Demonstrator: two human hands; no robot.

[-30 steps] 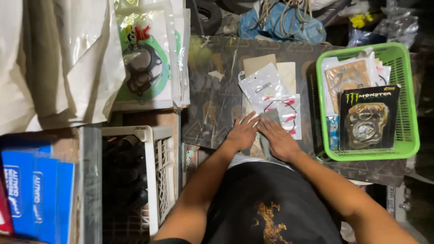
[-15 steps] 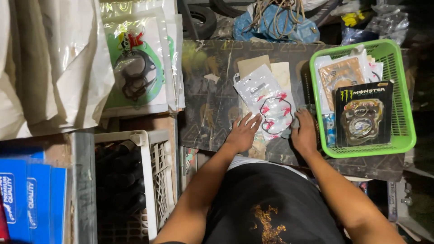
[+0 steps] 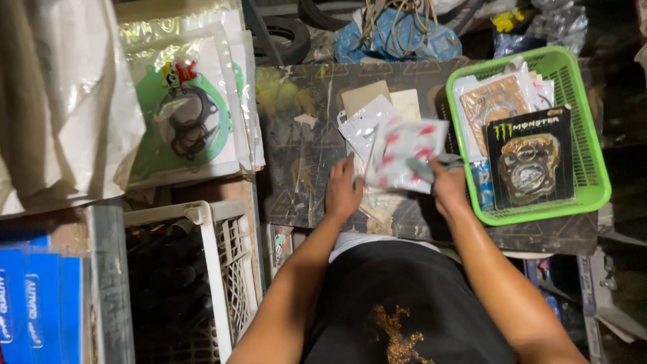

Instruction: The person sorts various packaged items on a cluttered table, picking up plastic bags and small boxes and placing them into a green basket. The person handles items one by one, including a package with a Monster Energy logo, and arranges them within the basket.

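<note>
Glossy clear plastic packet (image 3: 404,154) with red and white print, pinched in the bare right hand (image 3: 450,189). Beneath it, matt tan card sheets (image 3: 367,98) on a dark, scuffed, rough board (image 3: 296,145). Green basket (image 3: 590,145): smooth moulded plastic mesh. White crate (image 3: 226,259): matt plastic lattice. Left, glossy crinkled film bags (image 3: 189,108).

Two hands: left hand (image 3: 342,192), right hand (image 3: 450,189). One green basket (image 3: 593,168), one black gasket pack (image 3: 531,158) inside it. One white crate (image 3: 226,259). One clear packet (image 3: 403,155) lifted. One tyre (image 3: 280,37).
</note>
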